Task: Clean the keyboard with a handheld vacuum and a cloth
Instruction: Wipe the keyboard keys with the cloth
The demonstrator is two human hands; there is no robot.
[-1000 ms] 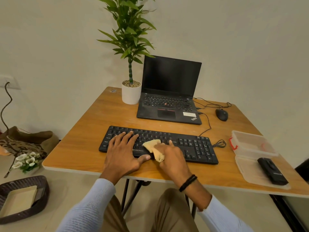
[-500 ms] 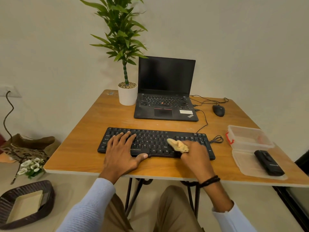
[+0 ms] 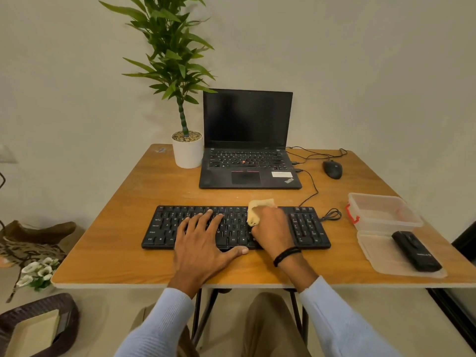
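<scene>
Since half a second ago the right hand [image 3: 273, 228], fingers closed on the yellow cloth [image 3: 258, 211], has slid toward twelve o'clock to the black keyboard's [image 3: 306, 228] far edge, while the left hand [image 3: 203, 243] stays flat, fingers spread, on its keys.

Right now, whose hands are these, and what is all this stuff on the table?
A person wears a camera on their head, so this one picture looks down at their own two hands. The left hand lies flat on the black keyboard to steady it. The right hand grips a yellow cloth and wipes the keys with it. On the wooden table behind the keyboard are an open laptop with a dark screen, a potted plant and a black mouse. At the right is a clear plastic box; its lid lies in front, with a black handheld vacuum resting on it.
</scene>
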